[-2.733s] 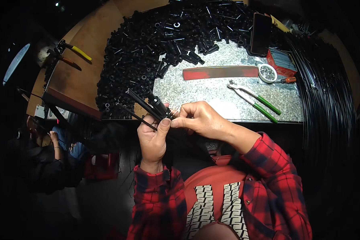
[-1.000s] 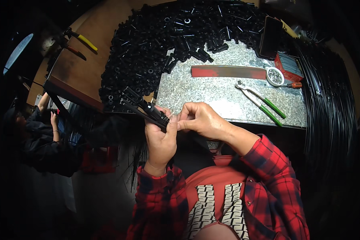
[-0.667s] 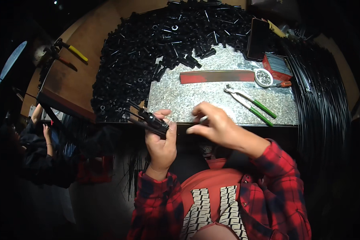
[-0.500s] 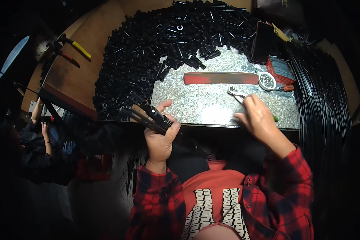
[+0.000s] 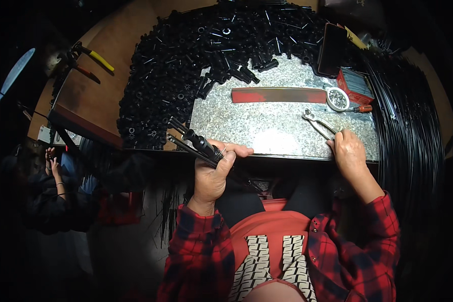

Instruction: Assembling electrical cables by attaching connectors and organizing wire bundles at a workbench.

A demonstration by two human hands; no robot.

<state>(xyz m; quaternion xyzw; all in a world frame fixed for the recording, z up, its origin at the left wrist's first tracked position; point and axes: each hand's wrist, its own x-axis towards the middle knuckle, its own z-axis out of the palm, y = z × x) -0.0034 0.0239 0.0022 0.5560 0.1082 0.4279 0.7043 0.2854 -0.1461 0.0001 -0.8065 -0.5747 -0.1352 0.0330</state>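
My left hand (image 5: 211,178) is closed around several thin black rods or cables (image 5: 183,143) and a black tubular plastic part (image 5: 201,144), just in front of the table edge. Its index finger stretches to the right along that edge. At the right front, my right hand (image 5: 350,153) grips the handles of a pair of metal pincers (image 5: 317,123). The jaws point up and left over the speckled tabletop (image 5: 236,126); the handle ends are hidden under my fingers.
Black plastic parts (image 5: 176,60) heap along the back and left. A red-and-brown bar (image 5: 279,95) lies mid-table. Near it are a white bowl of small parts (image 5: 337,99), a red box (image 5: 355,86), an orange-handled screwdriver (image 5: 363,108), a phone (image 5: 332,50) and long black cables (image 5: 402,105).
My right hand and the pincers have shifted right, and more of the handles shows. My left hand has moved slightly right with its bundle; its index finger now reaches along the edge.
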